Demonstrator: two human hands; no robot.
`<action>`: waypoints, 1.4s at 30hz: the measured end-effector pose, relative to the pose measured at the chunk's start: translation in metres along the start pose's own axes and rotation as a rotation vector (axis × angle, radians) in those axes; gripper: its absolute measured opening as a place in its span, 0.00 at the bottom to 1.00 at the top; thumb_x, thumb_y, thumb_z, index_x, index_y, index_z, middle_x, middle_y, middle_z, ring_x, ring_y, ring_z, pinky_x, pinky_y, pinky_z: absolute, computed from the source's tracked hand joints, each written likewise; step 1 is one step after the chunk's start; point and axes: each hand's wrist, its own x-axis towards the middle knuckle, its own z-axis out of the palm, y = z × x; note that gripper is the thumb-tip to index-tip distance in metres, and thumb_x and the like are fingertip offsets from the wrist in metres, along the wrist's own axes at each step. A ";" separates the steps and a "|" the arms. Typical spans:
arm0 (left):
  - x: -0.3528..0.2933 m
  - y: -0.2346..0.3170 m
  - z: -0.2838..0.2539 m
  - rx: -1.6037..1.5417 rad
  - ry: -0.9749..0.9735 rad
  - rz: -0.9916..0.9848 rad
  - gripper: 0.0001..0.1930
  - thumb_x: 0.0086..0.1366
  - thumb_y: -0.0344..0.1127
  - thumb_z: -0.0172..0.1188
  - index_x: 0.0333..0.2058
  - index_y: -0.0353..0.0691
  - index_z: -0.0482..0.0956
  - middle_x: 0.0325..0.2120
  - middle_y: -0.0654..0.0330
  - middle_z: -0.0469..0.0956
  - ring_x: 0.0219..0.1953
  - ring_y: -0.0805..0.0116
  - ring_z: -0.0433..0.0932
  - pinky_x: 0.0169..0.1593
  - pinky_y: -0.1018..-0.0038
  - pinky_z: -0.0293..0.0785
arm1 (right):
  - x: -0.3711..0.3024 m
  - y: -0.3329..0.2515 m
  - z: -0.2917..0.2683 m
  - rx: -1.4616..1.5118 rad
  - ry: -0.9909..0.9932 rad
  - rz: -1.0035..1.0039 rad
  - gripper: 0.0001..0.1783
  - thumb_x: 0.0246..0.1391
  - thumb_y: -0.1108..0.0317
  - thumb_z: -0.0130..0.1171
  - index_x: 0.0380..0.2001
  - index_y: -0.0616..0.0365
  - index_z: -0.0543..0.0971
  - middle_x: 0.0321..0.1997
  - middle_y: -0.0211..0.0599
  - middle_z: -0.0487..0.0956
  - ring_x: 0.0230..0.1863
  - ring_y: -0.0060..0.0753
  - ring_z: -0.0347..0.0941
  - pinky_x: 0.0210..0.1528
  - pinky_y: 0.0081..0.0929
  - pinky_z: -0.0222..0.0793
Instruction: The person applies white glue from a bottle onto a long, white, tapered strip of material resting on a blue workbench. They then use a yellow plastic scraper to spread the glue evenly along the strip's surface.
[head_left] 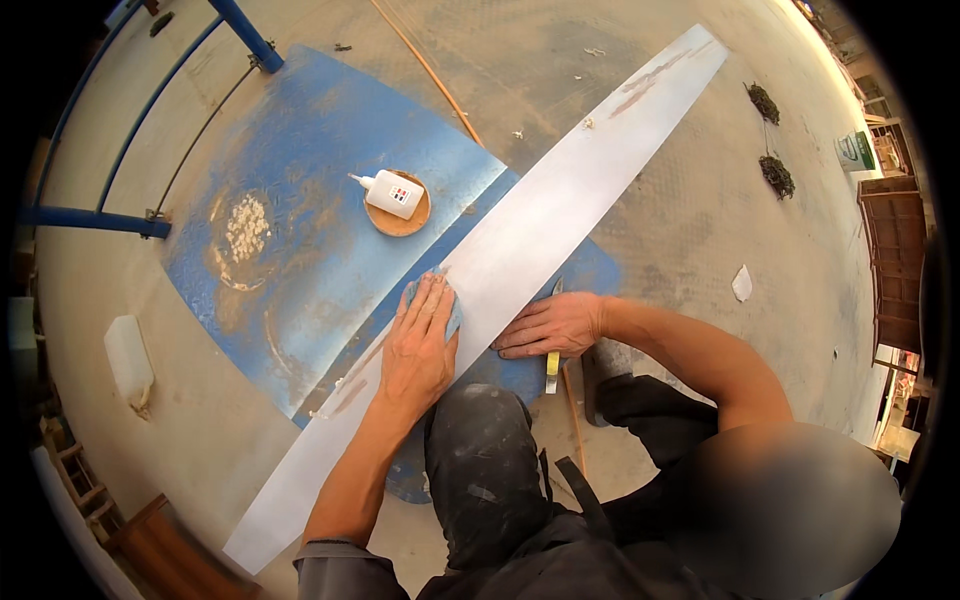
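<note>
Grip, left hand: my left hand (pixel 420 345) lies flat, fingers spread, pressing a pale blue cloth (pixel 448 305) onto the long grey metal strip (pixel 520 250); it clasps nothing, palm down on the rag.
Grip, right hand: my right hand (pixel 548 325) is laid flat with fingers stretched on the strip's far edge, holding it down rather than closing on anything.
Strip: it runs slantwise over the blue sheet (pixel 300 210) spread on the concrete floor (pixel 680 210), from the floor's near left side up toward its far right.
Tool by the right hand: a narrow blade with a yellow handle (pixel 552 362) lies under or just beside my right palm; I cannot tell whether I touch it.
Glue: a white bottle (pixel 392 192) lies on a round wooden disc (pixel 400 205) on the blue sheet, well apart from the strip.
Step in hand, as I judge it: wiping the strip's face with the cloth.
Doing it well: I would keep my right hand pinning the strip so it does not skid on the sheet, press evenly through the whole palm, and stroke along the length, not across.
Care: the strip's edges look thin, so I would keep my fingertips off them.
</note>
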 end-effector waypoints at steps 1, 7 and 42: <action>-0.008 -0.002 0.001 0.017 0.023 0.001 0.27 0.63 0.23 0.62 0.62 0.27 0.71 0.66 0.41 0.69 0.72 0.47 0.64 0.73 0.51 0.58 | 0.002 0.001 -0.002 -0.004 -0.010 -0.010 0.32 0.56 0.68 0.56 0.65 0.62 0.69 0.72 0.45 0.69 0.73 0.45 0.65 0.77 0.41 0.58; 0.028 0.005 0.014 -0.017 0.011 0.051 0.29 0.61 0.21 0.62 0.63 0.26 0.70 0.67 0.40 0.68 0.72 0.45 0.63 0.73 0.49 0.58 | -0.005 0.003 0.000 -0.017 0.022 -0.039 0.31 0.58 0.68 0.53 0.65 0.62 0.69 0.72 0.46 0.69 0.73 0.44 0.64 0.77 0.41 0.57; -0.474 -0.092 -0.090 0.398 1.056 -1.512 0.36 0.80 0.56 0.38 0.70 0.28 0.58 0.68 0.38 0.63 0.65 0.41 0.67 0.67 0.57 0.64 | 0.019 -0.009 -0.009 -0.113 -0.249 0.092 0.40 0.38 0.73 0.58 0.63 0.56 0.74 0.64 0.40 0.77 0.64 0.42 0.73 0.70 0.43 0.64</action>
